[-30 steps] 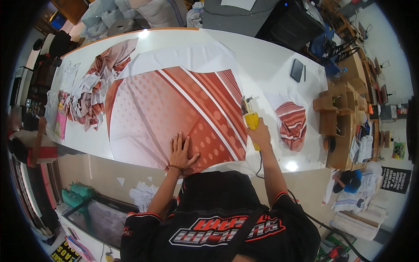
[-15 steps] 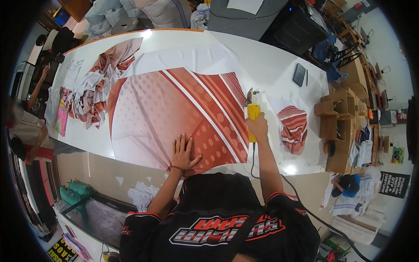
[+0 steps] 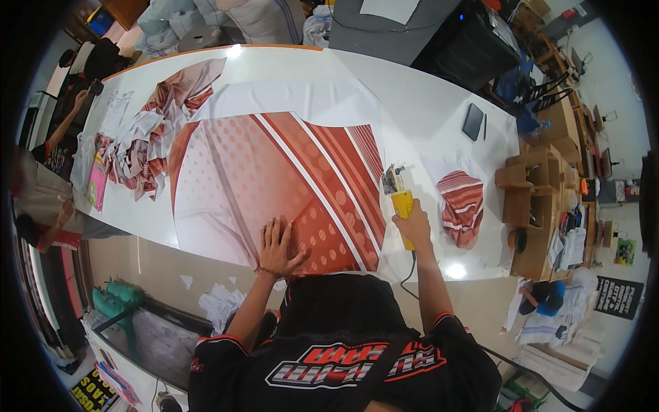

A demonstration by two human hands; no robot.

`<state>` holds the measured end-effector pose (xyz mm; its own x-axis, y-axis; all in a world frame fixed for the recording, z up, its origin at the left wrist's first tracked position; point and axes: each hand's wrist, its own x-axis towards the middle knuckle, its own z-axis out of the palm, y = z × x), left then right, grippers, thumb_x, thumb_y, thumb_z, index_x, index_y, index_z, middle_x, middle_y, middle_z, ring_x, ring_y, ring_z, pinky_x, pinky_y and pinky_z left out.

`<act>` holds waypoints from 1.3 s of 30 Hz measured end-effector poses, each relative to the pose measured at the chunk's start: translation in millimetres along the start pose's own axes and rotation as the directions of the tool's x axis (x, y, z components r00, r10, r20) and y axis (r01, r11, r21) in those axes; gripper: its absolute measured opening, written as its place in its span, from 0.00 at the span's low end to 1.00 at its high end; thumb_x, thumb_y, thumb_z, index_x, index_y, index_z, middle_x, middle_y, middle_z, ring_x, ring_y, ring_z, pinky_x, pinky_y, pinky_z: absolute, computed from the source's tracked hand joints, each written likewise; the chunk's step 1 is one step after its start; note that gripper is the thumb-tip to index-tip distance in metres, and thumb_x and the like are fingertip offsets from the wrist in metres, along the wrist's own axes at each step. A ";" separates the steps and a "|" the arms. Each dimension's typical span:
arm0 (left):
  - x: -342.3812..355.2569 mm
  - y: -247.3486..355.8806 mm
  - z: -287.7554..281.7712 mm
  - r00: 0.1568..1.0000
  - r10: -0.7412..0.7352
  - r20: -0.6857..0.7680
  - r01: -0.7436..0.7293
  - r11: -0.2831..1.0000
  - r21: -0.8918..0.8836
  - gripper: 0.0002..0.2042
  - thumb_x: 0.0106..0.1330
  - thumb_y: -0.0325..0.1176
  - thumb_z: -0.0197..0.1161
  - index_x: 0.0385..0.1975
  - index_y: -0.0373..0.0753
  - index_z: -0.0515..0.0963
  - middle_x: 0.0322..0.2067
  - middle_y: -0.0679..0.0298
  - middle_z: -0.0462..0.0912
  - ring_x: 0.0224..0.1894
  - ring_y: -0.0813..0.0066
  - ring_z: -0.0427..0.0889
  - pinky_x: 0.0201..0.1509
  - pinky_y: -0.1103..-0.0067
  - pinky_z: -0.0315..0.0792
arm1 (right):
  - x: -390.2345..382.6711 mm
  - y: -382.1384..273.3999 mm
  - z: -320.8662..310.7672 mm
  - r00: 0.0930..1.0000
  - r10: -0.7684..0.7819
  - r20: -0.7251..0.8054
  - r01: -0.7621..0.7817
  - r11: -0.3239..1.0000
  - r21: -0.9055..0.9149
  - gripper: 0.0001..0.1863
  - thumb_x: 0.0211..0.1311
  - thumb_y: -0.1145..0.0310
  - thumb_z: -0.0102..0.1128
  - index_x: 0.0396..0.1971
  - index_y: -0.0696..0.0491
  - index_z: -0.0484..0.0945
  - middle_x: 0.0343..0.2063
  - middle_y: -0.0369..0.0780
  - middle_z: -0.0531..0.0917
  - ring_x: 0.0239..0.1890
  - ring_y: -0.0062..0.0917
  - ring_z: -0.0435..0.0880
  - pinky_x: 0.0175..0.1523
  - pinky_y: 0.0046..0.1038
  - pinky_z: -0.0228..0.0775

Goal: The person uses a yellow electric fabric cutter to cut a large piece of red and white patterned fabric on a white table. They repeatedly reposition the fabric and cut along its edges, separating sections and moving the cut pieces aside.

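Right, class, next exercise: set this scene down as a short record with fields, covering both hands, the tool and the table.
Left hand: spread flat on the printed panel, near its lower edge
Right hand: closed round the yellow power tool
Tool head: beside the panel's right edge; contact cannot be told
Panel pattern: reddish and white, with dots and slanting stripes
Table: white
Table, right part: bunched striped cloth, dark phone, pen-like stick
Table, left part: crumpled cloth heap

A dark phone point(image 3: 473, 122) lies beside a slim dark stick point(image 3: 485, 128).
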<state>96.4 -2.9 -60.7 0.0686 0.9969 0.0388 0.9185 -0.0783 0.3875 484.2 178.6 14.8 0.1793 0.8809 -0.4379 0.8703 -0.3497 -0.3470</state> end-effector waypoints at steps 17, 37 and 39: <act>35.4 18.0 12.5 0.998 -0.010 -0.066 0.010 1.000 -0.009 0.43 0.66 0.65 0.63 0.74 0.41 0.68 0.79 0.45 0.55 0.81 0.44 0.50 0.82 0.47 0.41 | 49.8 -25.8 -18.5 0.995 -0.102 0.022 0.103 0.993 -0.063 0.36 0.50 0.52 0.74 0.56 0.53 0.69 0.43 0.56 0.87 0.48 0.54 0.88 0.52 0.51 0.80; 35.0 21.6 9.0 0.996 -0.090 0.022 0.090 0.996 -0.025 0.45 0.65 0.66 0.63 0.76 0.40 0.66 0.79 0.43 0.53 0.81 0.41 0.49 0.83 0.47 0.41 | 160.1 -119.3 -34.4 0.977 -0.213 -0.005 0.213 0.975 -0.067 0.39 0.48 0.51 0.75 0.58 0.54 0.72 0.46 0.55 0.87 0.51 0.52 0.88 0.55 0.48 0.81; 38.5 21.8 7.8 0.995 -0.093 0.025 0.094 0.995 -0.021 0.45 0.65 0.66 0.63 0.76 0.40 0.66 0.79 0.43 0.53 0.81 0.41 0.48 0.83 0.48 0.41 | 161.6 -120.0 -39.7 0.977 -0.212 -0.010 0.211 0.976 -0.057 0.38 0.47 0.51 0.75 0.57 0.55 0.74 0.44 0.55 0.88 0.51 0.51 0.88 0.54 0.47 0.81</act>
<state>122.2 33.8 -58.0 -0.0076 0.9998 -0.0204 0.9126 0.0152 0.4086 427.0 375.6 18.5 -0.0046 0.9381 -0.3463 0.9132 -0.1372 -0.3838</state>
